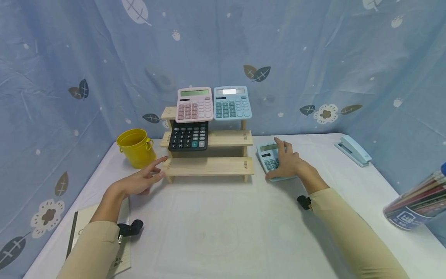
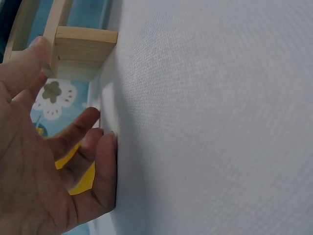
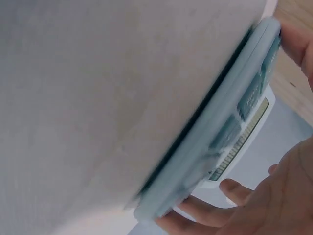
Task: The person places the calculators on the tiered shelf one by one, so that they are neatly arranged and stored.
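Note:
On the table to the right of a three-tier wooden stand point(image 1: 209, 166), my right hand point(image 1: 286, 162) grips a light blue calculator point(image 1: 267, 159). Its thumb point(image 3: 296, 41) is at one edge and its fingers point(image 3: 205, 213) are at the opposite edge, with the palm over the keys. My left hand point(image 1: 139, 181) is at the left end of the stand's lowest shelf, index finger stretched out and thumb right at the shelf's end. Its other fingers are bent near the tabletop. A pink calculator point(image 1: 194, 104) and another blue calculator point(image 1: 232, 102) lean on the top tier; a black calculator point(image 1: 188, 136) leans on the middle one.
A yellow bucket point(image 1: 136, 149) stands left of the stand. Partly under the left forearm lies a notebook point(image 1: 122, 255). At the far right are a light blue stapler point(image 1: 353, 150) and a clear tub of pencils point(image 1: 414, 205). A patterned blue curtain point(image 1: 216, 46) hangs behind.

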### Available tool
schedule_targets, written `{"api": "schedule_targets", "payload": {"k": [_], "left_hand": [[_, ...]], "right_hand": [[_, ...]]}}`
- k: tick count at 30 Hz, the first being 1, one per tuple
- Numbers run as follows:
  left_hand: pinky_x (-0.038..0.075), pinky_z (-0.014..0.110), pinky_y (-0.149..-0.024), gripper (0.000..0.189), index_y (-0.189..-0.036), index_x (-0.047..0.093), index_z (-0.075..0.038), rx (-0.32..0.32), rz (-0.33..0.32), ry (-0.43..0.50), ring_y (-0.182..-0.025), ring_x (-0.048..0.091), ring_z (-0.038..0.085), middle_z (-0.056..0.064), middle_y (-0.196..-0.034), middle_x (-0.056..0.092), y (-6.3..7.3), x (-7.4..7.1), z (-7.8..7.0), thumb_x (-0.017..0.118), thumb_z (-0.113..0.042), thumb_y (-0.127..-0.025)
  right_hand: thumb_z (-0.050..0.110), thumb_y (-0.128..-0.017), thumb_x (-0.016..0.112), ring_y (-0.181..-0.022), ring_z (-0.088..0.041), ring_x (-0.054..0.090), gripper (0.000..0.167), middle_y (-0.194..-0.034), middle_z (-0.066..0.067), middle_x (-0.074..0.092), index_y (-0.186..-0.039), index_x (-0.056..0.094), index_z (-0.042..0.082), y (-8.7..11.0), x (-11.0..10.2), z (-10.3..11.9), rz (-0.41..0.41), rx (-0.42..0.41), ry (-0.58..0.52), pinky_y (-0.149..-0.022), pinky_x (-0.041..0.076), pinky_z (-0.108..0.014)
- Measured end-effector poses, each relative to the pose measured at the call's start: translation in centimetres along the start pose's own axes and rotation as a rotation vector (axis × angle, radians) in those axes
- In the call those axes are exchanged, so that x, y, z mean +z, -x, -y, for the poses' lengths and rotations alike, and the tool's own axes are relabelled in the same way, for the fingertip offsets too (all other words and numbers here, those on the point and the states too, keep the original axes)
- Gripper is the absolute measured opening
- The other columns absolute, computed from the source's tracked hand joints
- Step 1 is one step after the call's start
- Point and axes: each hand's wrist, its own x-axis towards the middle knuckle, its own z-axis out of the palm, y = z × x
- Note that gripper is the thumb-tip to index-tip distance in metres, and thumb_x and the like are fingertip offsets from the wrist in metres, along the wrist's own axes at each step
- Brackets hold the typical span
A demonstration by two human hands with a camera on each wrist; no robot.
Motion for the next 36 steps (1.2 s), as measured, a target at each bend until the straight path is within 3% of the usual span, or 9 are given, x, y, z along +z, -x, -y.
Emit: {"api": "schedule_targets", "payload": {"k": [6, 10, 15, 19, 28, 36], "left_hand": [[0.052, 0.052, -0.098, 0.079, -0.162, 0.003, -0.05, 0.001, 0.003, 0.01, -0.135, 0.042, 0.047, 0.023, -0.163, 0.018, 0.1, -0.1, 0.0, 0.049, -0.067, -0.1], [0.053, 0.051, -0.096, 0.081, -0.162, 0.002, -0.049, -0.003, 0.002, -0.001, -0.132, 0.045, 0.047, 0.024, -0.163, 0.018, 0.2, -0.2, -0.2, 0.049, -0.067, -0.1], [0.053, 0.051, -0.094, 0.081, -0.163, 0.0, -0.046, 0.003, 0.01, 0.001, -0.131, 0.045, 0.048, 0.026, -0.162, 0.017, 0.3, -0.4, -0.3, 0.05, -0.063, -0.101], [0.053, 0.051, -0.095, 0.081, -0.163, 0.001, -0.048, -0.007, 0.01, 0.009, -0.133, 0.044, 0.047, 0.025, -0.162, 0.017, 0.2, -0.3, -0.2, 0.05, -0.065, -0.1], [0.053, 0.049, -0.095, 0.081, -0.162, 0.002, -0.049, -0.014, 0.006, 0.005, -0.132, 0.044, 0.046, 0.024, -0.163, 0.018, 0.1, -0.1, -0.1, 0.05, -0.066, -0.1], [0.053, 0.049, -0.096, 0.082, -0.163, 0.002, -0.048, -0.007, 0.009, 0.015, -0.134, 0.041, 0.047, 0.024, -0.163, 0.017, 0.1, -0.2, -0.1, 0.051, -0.065, -0.1]], "right_hand": [[0.043, -0.076, 0.084, -0.11, -0.056, 0.045, 0.134, -0.156, -0.038, 0.01, -0.161, -0.013, 0.01, -0.1, 0.0, -0.1, -0.042, 0.005, -0.016, -0.086, 0.048, -0.066], [0.041, -0.078, 0.082, -0.109, -0.052, 0.043, 0.132, -0.154, -0.037, 0.014, -0.161, -0.015, 0.008, 0.1, -0.4, -0.4, -0.08, -0.03, -0.102, -0.089, 0.044, -0.067], [0.035, -0.079, 0.082, -0.13, -0.061, 0.034, 0.132, -0.159, -0.037, 0.009, -0.161, -0.018, 0.01, 0.9, -1.5, -0.2, -0.102, -0.065, -0.233, -0.101, 0.036, -0.073], [0.032, -0.078, 0.084, -0.145, -0.056, 0.021, 0.135, -0.163, -0.035, 0.004, -0.16, -0.022, 0.013, 1.7, -2.3, 0.1, -0.103, -0.085, -0.341, -0.11, 0.03, -0.072], [0.031, -0.081, 0.083, -0.143, -0.048, 0.029, 0.134, -0.168, -0.026, 0.006, -0.159, -0.027, 0.026, 2.8, -3.1, 0.1, -0.098, -0.08, -0.513, -0.111, 0.03, -0.064], [0.026, -0.083, 0.08, -0.134, -0.041, 0.039, 0.129, -0.169, -0.018, 0.008, -0.158, -0.025, 0.035, 3.6, -3.8, 1.4, -0.084, -0.133, -0.617, -0.103, 0.04, -0.051]]}}
